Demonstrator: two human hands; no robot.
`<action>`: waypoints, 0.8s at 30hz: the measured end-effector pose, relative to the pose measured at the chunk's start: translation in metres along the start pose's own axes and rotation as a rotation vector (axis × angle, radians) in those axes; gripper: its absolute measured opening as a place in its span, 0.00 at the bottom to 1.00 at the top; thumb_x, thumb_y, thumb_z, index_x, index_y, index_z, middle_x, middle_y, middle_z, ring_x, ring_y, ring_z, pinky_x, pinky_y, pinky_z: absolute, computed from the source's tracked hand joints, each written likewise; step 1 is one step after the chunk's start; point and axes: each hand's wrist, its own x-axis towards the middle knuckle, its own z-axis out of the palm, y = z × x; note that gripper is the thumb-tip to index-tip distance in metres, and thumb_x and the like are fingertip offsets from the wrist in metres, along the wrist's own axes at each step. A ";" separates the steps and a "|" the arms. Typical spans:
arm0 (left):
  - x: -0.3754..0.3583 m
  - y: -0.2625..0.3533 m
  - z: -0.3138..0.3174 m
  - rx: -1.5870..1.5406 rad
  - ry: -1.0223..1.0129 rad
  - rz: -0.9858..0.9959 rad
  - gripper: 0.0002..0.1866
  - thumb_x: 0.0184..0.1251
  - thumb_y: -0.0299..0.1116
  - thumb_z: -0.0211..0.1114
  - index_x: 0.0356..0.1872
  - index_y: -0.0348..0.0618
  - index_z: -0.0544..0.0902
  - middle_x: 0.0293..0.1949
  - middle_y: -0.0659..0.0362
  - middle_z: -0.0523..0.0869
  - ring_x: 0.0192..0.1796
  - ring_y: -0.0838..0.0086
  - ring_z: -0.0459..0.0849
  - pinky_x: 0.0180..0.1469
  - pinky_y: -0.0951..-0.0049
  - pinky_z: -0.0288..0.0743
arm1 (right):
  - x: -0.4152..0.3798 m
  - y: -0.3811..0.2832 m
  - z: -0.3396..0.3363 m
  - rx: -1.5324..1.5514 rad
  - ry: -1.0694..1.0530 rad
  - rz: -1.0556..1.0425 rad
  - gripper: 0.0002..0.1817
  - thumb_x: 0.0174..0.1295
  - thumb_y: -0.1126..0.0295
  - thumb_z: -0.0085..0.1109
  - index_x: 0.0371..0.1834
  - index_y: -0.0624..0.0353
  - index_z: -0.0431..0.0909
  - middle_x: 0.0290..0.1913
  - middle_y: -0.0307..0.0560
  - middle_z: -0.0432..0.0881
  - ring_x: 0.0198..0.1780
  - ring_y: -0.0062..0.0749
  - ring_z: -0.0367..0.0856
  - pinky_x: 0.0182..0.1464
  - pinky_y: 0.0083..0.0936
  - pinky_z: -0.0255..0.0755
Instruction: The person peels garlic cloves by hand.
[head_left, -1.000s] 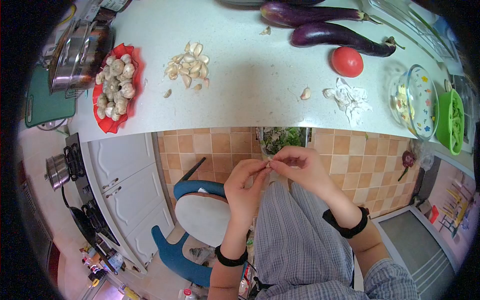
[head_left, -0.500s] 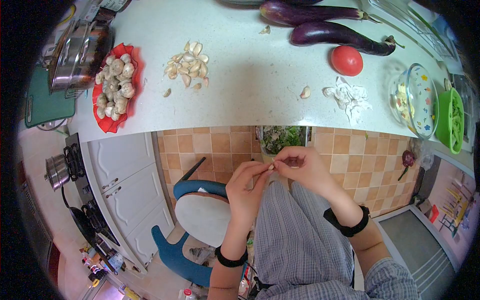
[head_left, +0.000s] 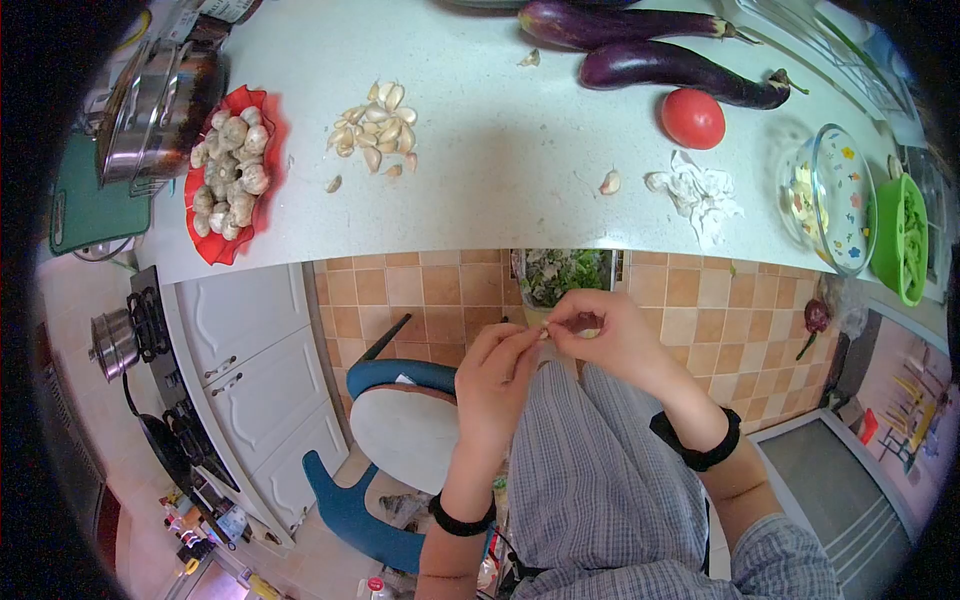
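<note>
Both hands meet in front of my lap, below the counter's edge. My left hand (head_left: pixel 492 372) pinches a small garlic clove (head_left: pixel 544 331) at its fingertips. My right hand (head_left: pixel 612 335) has thumb and finger closed on the same clove from the other side; the fingers partly cover it. On the white counter (head_left: pixel 480 190) lie a pile of loose garlic cloves (head_left: pixel 376 128) and a single clove (head_left: pixel 610 182). White papery garlic skins (head_left: pixel 697 195) are heaped farther right. A red scalloped plate (head_left: pixel 245 98) at the left carries whole garlic bulbs (head_left: pixel 233 178).
A clear glass bowl (head_left: pixel 852 205) with pale pieces stands at the counter's right, beside a green basket (head_left: pixel 886 240). Two eggplants (head_left: pixel 670 70) and a tomato (head_left: pixel 693 118) lie at the back. Below the counter is a bin (head_left: pixel 562 278) with leafy scraps. A chair (head_left: pixel 405 435) stands left.
The hands stay together at the clove, with only small finger shifts. My left fingers have curled slightly and the left hand has moved a touch right. The things on the counter look unchanged.
</note>
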 end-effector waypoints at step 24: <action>0.001 -0.005 0.002 -0.611 -0.023 -0.377 0.08 0.52 0.17 0.59 0.36 0.31 0.79 0.33 0.57 0.80 0.36 0.77 0.79 0.41 0.81 0.73 | -0.001 -0.001 0.006 0.265 0.030 0.008 0.08 0.56 0.71 0.54 0.32 0.65 0.77 0.29 0.40 0.79 0.30 0.16 0.74 0.32 0.13 0.68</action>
